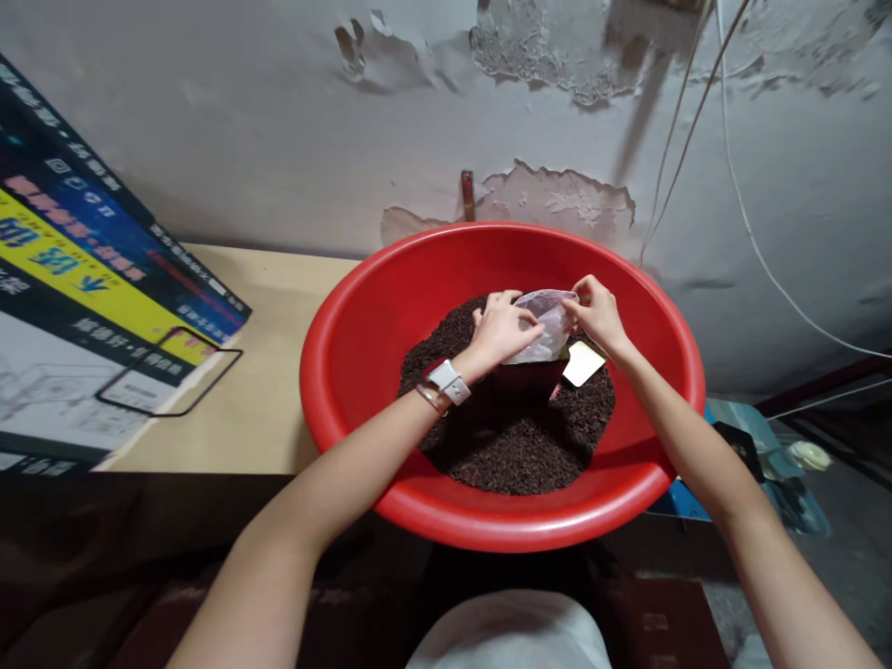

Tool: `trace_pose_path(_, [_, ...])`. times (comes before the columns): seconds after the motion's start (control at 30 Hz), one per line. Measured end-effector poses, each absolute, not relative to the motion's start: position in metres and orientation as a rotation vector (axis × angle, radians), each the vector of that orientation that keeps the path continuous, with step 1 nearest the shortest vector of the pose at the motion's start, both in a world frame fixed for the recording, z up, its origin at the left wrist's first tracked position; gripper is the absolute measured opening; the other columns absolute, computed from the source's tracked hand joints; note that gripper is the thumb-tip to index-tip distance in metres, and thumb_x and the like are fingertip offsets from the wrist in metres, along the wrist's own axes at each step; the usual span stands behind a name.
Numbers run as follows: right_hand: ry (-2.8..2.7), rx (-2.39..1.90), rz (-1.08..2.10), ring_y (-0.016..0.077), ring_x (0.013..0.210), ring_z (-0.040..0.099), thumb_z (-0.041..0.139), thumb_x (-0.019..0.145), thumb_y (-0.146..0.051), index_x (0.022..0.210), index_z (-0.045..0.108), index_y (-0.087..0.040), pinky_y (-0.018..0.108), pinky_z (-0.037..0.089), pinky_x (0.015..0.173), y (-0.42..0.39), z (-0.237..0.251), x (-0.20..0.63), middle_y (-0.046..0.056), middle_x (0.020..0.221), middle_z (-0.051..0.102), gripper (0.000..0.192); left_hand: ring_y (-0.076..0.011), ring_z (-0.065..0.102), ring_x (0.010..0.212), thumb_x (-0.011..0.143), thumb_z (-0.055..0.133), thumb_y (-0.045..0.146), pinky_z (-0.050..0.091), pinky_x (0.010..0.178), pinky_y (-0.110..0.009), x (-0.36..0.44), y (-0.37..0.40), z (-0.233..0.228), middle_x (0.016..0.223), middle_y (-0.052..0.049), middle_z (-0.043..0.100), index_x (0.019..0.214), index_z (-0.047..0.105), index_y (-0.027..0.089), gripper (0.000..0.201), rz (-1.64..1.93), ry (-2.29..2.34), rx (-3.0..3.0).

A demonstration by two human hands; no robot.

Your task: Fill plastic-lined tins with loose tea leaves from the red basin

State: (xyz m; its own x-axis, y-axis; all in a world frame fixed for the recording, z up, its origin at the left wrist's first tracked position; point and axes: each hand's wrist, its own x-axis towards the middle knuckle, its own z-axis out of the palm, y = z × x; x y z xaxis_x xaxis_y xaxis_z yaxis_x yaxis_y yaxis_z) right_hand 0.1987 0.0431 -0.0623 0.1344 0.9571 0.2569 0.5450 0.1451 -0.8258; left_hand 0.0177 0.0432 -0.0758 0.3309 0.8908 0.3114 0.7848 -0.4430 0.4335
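Observation:
A big red plastic basin (348, 362) holds a heap of dark loose granules (516, 437). Over the heap, my left hand (500, 327) and my right hand (596, 311) both pinch a small clear plastic bag (547, 325) at its top edge, one on each side. A white watch and a thin bracelet sit on my left wrist. Just below my right hand, a small pale card or scoop (583, 363) lies on the granules.
The basin rests on a light wooden tabletop (257, 372). A large printed cardboard box (90, 288) lies at the left, with a black wire loop beside it. A peeling wall with white cables stands behind. Blue clutter lies low at the right.

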Motion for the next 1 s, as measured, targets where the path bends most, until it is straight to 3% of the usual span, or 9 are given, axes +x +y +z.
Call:
trace_pose_path(0.13, [-1.565, -1.601, 0.364, 0.0146, 0.05, 0.055, 0.054, 0.074, -0.018, 0.078, 0.04, -0.023, 0.027, 0.043, 0.054, 0.041, -0.054, 0.204, -0.004, 0.057, 0.055, 0.015, -0.0364, 0.04, 0.132, 0.089, 0.06, 0.04, 0.031, 0.107, -0.066, 0.022, 0.044, -0.085, 0.14, -0.013, 0.052, 0.103, 0.075, 0.023, 0.027, 0.703, 1.761, 2.358])
trace_pose_path(0.3, [-1.692, -1.807, -0.097, 0.0195, 0.072, 0.056, 0.055, 0.072, -0.016, 0.076, 0.048, -0.02, 0.032, 0.042, 0.069, 0.043, -0.052, 0.214, 0.005, 0.076, 0.061, 0.009, -0.0318, 0.052, 0.116, 0.09, 0.059, 0.034, 0.044, 0.1, -0.052, 0.004, 0.051, -0.058, 0.114, -0.01, 0.066, 0.083, 0.075, 0.021, 0.022, 0.698, 1.847, 2.329])
trace_pose_path(0.37, [-1.798, -1.769, -0.265, 0.0225, 0.084, 0.056, 0.052, 0.073, -0.012, 0.085, 0.053, -0.018, 0.035, 0.042, 0.074, 0.043, -0.053, 0.214, 0.01, 0.091, 0.064, 0.014, -0.031, 0.054, 0.115, 0.086, 0.062, 0.024, 0.047, 0.097, -0.047, -0.003, 0.051, -0.049, 0.118, -0.009, 0.065, 0.092, 0.076, 0.022, 0.015, 0.643, 1.859, 2.361])
trace_pose_path(0.47, [-2.123, -1.498, -0.438, 0.0246, 0.1, 0.052, 0.045, 0.08, -0.006, 0.09, 0.059, -0.017, 0.038, 0.04, 0.084, 0.041, -0.054, 0.208, 0.012, 0.106, 0.064, 0.021, -0.0319, 0.057, 0.116, 0.081, 0.065, 0.019, 0.049, 0.093, -0.043, -0.01, 0.05, -0.043, 0.126, -0.01, 0.064, 0.124, 0.068, 0.027, 0.044, 0.439, 1.81, 2.406])
trace_pose_path(0.63, [-2.614, -1.287, -0.407, 0.0242, 0.107, 0.049, 0.043, 0.09, -0.007, 0.087, 0.068, -0.02, 0.039, 0.031, 0.098, 0.04, -0.057, 0.204, 0.009, 0.098, 0.072, 0.029, -0.0368, 0.061, 0.115, 0.07, 0.077, 0.033, 0.05, 0.089, -0.041, -0.017, 0.05, -0.041, 0.133, -0.016, 0.062, 0.152, 0.037, 0.028, 0.092, -0.07, 1.726, 2.377])
trace_pose_path(0.7, [-2.575, -1.499, -0.437, 0.0263, 0.107, 0.05, 0.05, 0.088, -0.01, 0.104, 0.07, -0.018, 0.041, 0.031, 0.097, 0.041, -0.059, 0.209, 0.012, 0.097, 0.072, 0.027, -0.036, 0.062, 0.116, 0.068, 0.078, 0.038, 0.05, 0.089, -0.037, -0.02, 0.05, -0.04, 0.136, -0.018, 0.06, 0.155, 0.029, 0.027, 0.101, -0.179, 1.708, 2.381])
trace_pose_path(0.8, [-2.513, -1.861, -0.381, 0.0281, 0.103, 0.054, 0.064, 0.085, -0.019, 0.129, 0.063, -0.02, 0.04, 0.035, 0.09, 0.043, -0.06, 0.216, 0.014, 0.096, 0.072, 0.044, -0.0339, 0.061, 0.117, 0.067, 0.078, 0.044, 0.049, 0.089, -0.033, -0.022, 0.051, -0.04, 0.136, -0.019, 0.06, 0.157, 0.02, 0.025, 0.108, -0.239, 1.627, 2.404])
trace_pose_path(0.9, [-2.531, -2.001, -0.314, 0.0278, 0.103, 0.057, 0.056, 0.091, -0.022, 0.115, 0.071, -0.021, 0.038, 0.037, 0.087, 0.044, -0.062, 0.219, 0.015, 0.101, 0.07, 0.028, -0.0333, 0.061, 0.118, 0.069, 0.077, 0.047, 0.048, 0.09, -0.033, -0.02, 0.051, -0.042, 0.135, -0.017, 0.061, 0.157, 0.017, 0.024, 0.109, -0.192, 1.471, 2.47])
trace_pose_path(1.0, [-2.499, -1.929, -0.311, 0.0252, 0.103, 0.059, 0.047, 0.094, -0.017, 0.103, 0.074, -0.019, 0.034, 0.039, 0.082, 0.045, -0.064, 0.215, 0.015, 0.11, 0.069, 0.028, -0.036, 0.059, 0.12, 0.07, 0.078, 0.047, 0.048, 0.092, -0.036, -0.017, 0.049, -0.042, 0.137, -0.02, 0.058, 0.156, 0.019, 0.019, 0.108, -0.161, 1.467, 2.515])
